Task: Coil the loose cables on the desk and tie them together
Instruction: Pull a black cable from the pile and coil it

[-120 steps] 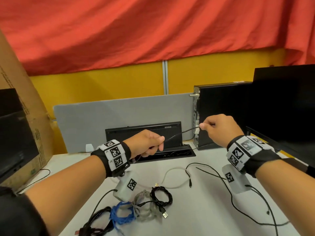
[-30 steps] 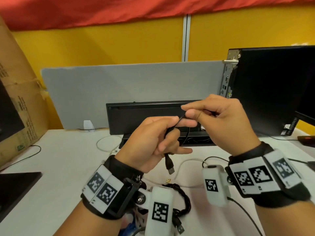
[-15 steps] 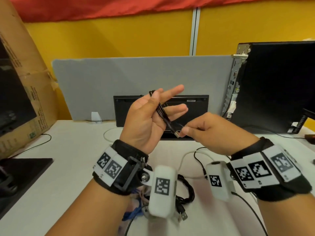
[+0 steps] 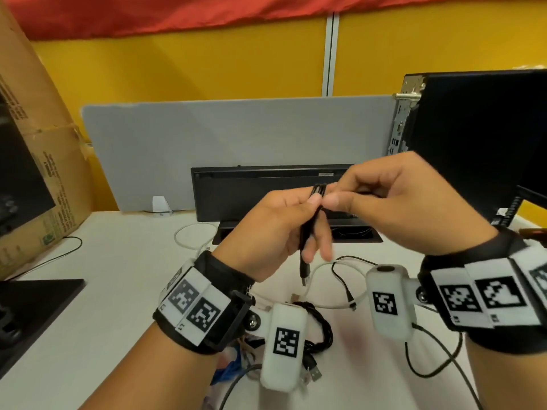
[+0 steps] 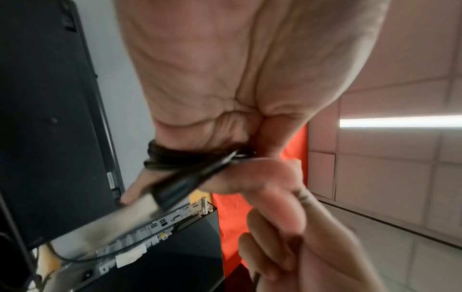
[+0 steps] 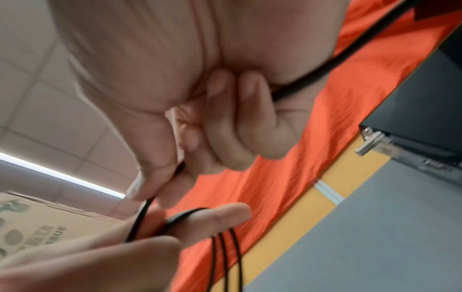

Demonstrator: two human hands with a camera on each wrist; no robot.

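A thin black USB cable [image 4: 310,229] is wound in several loops round the fingers of my left hand [image 4: 312,207], held above the desk. Its USB plug [image 4: 305,275] dangles below that hand. My right hand [image 4: 333,199] pinches the free strand between thumb and forefinger, right against the left fingertips. In the left wrist view the loops [image 5: 175,158] cross the fingers and the plug [image 5: 172,189] hangs blurred. The right wrist view shows the pinched strand [image 6: 178,170] running to the loops [image 6: 190,214] on the left fingers.
On the white desk [image 4: 118,291] below my wrists lie a coiled black cable [image 4: 321,327], a blue coil [image 4: 229,368], a loose white cable [image 4: 322,266] and a loose black cable [image 4: 429,362]. A black cable box [image 4: 266,190], a PC tower [image 4: 473,137] and a cardboard box [image 4: 38,143] stand around.
My right hand has risen from below the left hand up to its fingertips, carrying the strand over. The left fingers, spread upward before, have curled down and the plug now hangs beneath.
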